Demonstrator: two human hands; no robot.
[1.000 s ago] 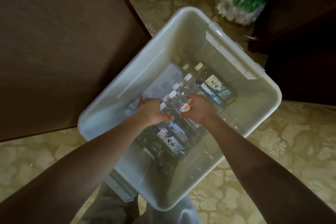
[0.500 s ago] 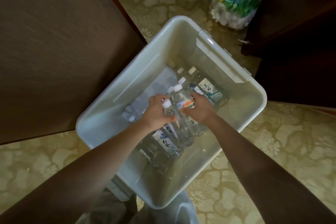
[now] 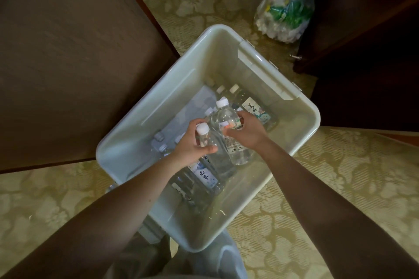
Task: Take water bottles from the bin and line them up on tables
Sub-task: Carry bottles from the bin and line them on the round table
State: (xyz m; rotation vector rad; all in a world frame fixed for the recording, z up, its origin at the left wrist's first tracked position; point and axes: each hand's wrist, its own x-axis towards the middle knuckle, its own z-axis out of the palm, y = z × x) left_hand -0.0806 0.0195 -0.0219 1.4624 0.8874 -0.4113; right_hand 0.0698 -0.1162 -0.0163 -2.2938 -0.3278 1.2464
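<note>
A pale plastic bin (image 3: 301,118) stands on the patterned carpet below me, with several clear water bottles lying in it. My left hand (image 3: 189,146) grips one white-capped bottle (image 3: 209,154) near its neck, and the bottle is raised off the pile. My right hand (image 3: 248,130) grips another white-capped bottle (image 3: 227,118) around its labelled middle, also raised and tilted. A further labelled bottle (image 3: 256,108) lies against the bin's right wall, and more caps (image 3: 159,136) show at the left of the bin floor.
A dark brown table (image 3: 68,56) fills the left side, its corner close to the bin. Dark wooden furniture (image 3: 367,56) stands at the right. A clear plastic bag (image 3: 286,13) of bottles lies on the carpet beyond the bin. My legs show below the bin.
Both hands have closed on a bottle each and raised them up out of the pile. The view has shifted slightly, so the bin sits lower in the frame.
</note>
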